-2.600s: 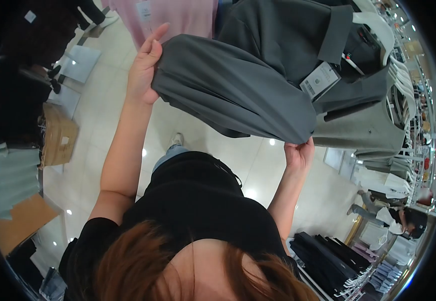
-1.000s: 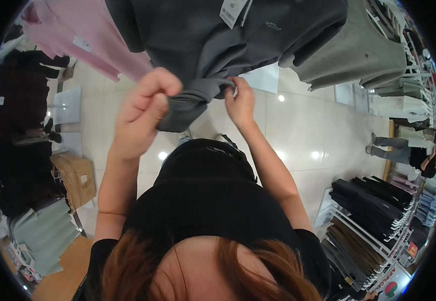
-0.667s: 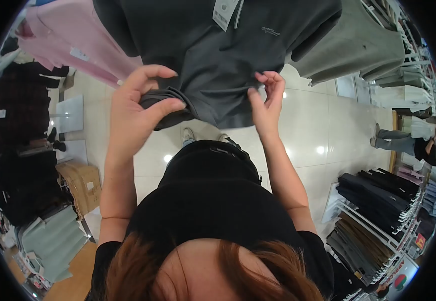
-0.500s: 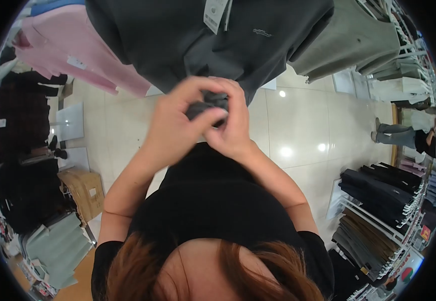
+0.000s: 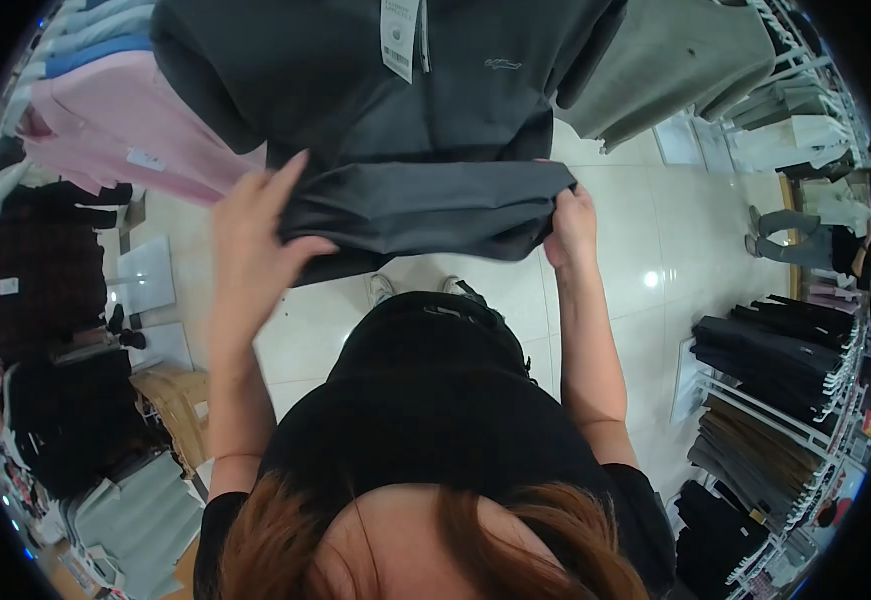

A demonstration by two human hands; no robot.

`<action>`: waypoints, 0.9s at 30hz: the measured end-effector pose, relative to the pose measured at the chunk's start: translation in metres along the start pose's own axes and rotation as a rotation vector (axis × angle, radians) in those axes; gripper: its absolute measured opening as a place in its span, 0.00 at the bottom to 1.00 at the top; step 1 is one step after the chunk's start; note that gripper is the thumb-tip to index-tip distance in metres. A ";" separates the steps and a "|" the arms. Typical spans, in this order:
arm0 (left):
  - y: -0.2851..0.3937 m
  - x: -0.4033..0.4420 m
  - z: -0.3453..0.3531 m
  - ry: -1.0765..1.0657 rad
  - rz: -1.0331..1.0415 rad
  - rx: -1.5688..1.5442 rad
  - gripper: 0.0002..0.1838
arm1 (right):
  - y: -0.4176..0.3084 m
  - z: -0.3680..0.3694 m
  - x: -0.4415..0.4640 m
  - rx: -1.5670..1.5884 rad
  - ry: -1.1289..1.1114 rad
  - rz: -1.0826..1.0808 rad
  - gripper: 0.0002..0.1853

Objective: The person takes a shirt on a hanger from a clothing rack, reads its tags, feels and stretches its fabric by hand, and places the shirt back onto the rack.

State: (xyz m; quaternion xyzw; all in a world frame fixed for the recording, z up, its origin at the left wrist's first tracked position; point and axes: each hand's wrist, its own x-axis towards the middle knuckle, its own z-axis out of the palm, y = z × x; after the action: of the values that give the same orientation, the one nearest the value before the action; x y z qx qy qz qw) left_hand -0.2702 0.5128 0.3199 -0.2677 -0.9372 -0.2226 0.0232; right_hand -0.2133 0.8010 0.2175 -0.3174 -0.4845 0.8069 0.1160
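Note:
A dark grey shirt (image 5: 385,110) hangs in front of me, with a small line logo on its chest. A white paper tag (image 5: 399,38) dangles from its front. The lower part of the shirt is turned up into a wide horizontal band (image 5: 435,208) between my hands. At the band's left end is my left hand (image 5: 253,225), thumb and forefinger spread apart; whether its other fingers touch the cloth is hidden. My right hand (image 5: 573,225) is closed on the right end of the band, pinching the shirt's fabric.
Pink (image 5: 130,125) and olive-grey garments (image 5: 670,70) hang on either side. Racks of dark clothes (image 5: 40,270) stand at left, near a cardboard box (image 5: 177,405). Trousers (image 5: 770,350) hang on a rack at right. A person (image 5: 795,235) stands farther right on the tiled floor (image 5: 615,300).
My hands were close together around a bunched part of the shirt. They have moved apart to left and right, and the bunched fabric is now stretched out as a wide band.

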 end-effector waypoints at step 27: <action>0.062 0.085 0.044 -0.649 -0.145 -1.355 0.19 | -0.088 -0.040 -0.041 -1.306 -0.281 -0.150 0.20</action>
State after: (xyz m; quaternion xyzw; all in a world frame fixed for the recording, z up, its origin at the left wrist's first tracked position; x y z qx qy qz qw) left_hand -0.3080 0.6201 0.3190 -0.2131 -0.5704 -0.6611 -0.4383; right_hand -0.1676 0.8535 0.2961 -0.1798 -0.9044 0.3715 -0.1085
